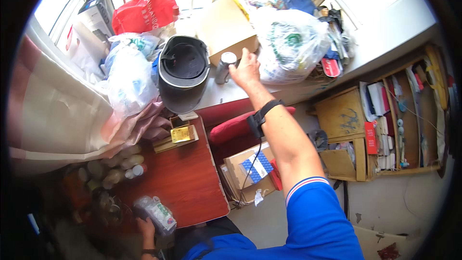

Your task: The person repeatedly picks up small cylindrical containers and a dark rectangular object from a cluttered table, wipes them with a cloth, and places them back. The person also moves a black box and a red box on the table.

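Note:
On the white windowsill, my right hand reaches out beside a dark grey cylindrical container with a pale round top. Its thumb lies close against the container's side, and the fingers extend apart from it toward a cardboard box. An upturned black helmet sits to the left of the container. Low in the view, my left hand grips a clear plastic-wrapped package with a printed label. The package is over the near left part of the reddish wooden table.
White plastic bags and a red bag crowd the sill's left. A large stuffed plastic bag stands right. Below are a red cushion, stacked cartons and a wooden shelf cabinet. Jars stand on the table's left.

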`<state>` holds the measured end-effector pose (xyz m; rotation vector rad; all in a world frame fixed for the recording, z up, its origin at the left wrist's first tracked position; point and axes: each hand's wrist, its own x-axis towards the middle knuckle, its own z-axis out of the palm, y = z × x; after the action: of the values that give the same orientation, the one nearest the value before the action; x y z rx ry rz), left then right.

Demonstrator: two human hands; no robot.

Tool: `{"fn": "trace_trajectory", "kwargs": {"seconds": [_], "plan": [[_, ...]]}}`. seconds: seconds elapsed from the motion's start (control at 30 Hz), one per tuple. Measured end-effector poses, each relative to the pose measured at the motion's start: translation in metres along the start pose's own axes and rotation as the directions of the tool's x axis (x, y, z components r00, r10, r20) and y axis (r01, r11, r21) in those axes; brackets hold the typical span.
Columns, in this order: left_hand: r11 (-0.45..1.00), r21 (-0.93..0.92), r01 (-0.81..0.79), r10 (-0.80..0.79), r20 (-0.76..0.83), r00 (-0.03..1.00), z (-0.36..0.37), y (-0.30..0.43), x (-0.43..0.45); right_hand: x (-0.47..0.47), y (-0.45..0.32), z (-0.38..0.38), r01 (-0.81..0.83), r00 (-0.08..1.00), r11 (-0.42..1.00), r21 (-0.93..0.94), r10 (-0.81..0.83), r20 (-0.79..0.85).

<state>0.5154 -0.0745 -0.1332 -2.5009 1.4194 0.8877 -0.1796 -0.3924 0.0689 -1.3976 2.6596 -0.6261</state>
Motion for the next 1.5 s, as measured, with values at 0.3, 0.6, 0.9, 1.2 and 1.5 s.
{"fn": "trace_trajectory", "kwargs": {"seconds": [0.3, 0.6, 0.9, 1.2, 1.5], "plan": [[0.999, -0.041, 0.008, -0.011, -0.086, 0.996, 0.005, 0.006, -0.005, 0.031, 0.007, 0.034, -0.009, 0.984, 1.0, -0.029, 0.014, 0.178], [0.999, -0.013, 0.039, -0.04, -0.095, 0.995, 0.003, 0.015, -0.013, 0.027, -0.007, 0.055, -0.015, 0.991, 0.998, 0.055, 0.008, 0.133], [0.997, -0.074, 0.022, -0.026, -0.051, 0.998, 0.002, 0.014, -0.012, -0.006, -0.005, 0.015, 0.078, 0.996, 0.989, 0.127, -0.073, -0.049], [0.978, -0.105, -0.178, 0.171, -0.074, 0.983, 0.004, -0.008, -0.009, -0.095, -0.037, -0.13, 0.078, 0.995, 0.96, 0.267, -0.059, -0.079], [0.873, -0.342, -0.349, 0.378, 0.021, 0.926, 0.002, -0.049, 0.007, -0.286, -0.155, -0.17, -0.08, 0.93, 0.816, 0.572, -0.145, 0.337]]}}
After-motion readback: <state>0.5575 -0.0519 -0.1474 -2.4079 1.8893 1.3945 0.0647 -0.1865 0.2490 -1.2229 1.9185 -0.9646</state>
